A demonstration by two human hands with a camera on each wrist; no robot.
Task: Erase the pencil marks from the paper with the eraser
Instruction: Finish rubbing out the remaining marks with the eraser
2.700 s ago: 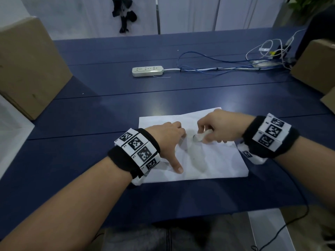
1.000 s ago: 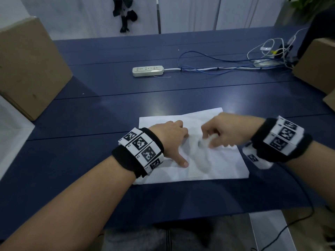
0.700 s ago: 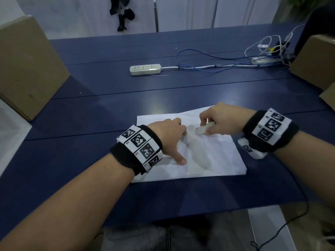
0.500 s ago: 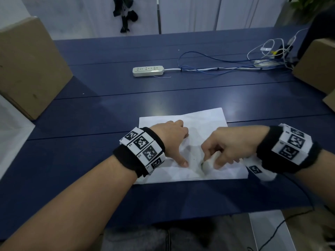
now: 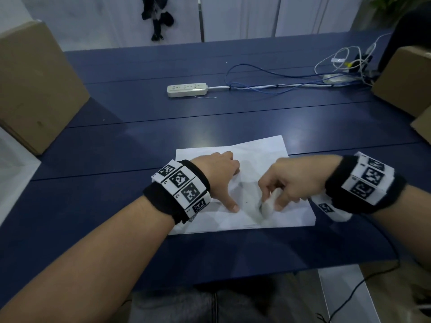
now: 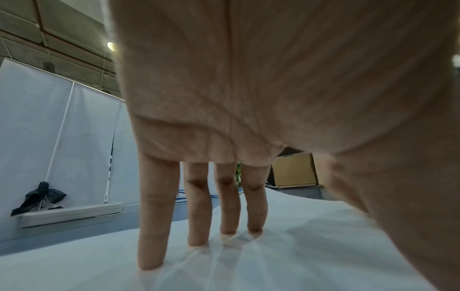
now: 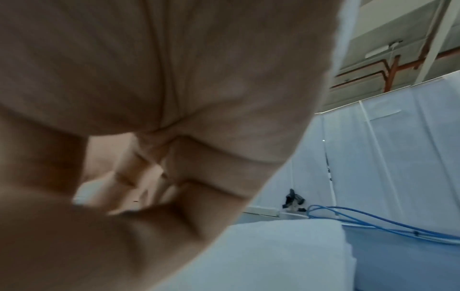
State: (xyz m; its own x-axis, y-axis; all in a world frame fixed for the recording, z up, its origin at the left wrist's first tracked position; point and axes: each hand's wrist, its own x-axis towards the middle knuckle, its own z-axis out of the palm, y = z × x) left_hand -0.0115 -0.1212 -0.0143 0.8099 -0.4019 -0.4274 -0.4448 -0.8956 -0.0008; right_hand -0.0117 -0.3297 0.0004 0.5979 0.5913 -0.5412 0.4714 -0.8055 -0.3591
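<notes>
A white sheet of paper [image 5: 261,148] lies on the dark blue table [image 5: 163,136], with a grey smudged patch [image 5: 250,203] near its middle. My left hand [image 5: 219,176] presses it flat; in the left wrist view the straight fingers [image 6: 199,206] stand spread on the paper [image 6: 298,246]. My right hand [image 5: 289,180] pinches a white eraser [image 5: 268,203] and holds its tip on the paper's near part, beside the smudge. In the right wrist view the curled fingers [image 7: 199,177] hide most of the eraser; the paper [image 7: 273,246] shows below.
A white power strip [image 5: 186,89] and blue and white cables [image 5: 279,80] lie across the far side of the table. Cardboard boxes stand at the left [image 5: 30,85] and right [image 5: 403,78] edges. A black cable [image 5: 373,273] hangs off the near right edge.
My right hand has rubbed the eraser back and forth, from the paper's far middle down toward its near edge. The left hand has stayed pressed on the sheet.
</notes>
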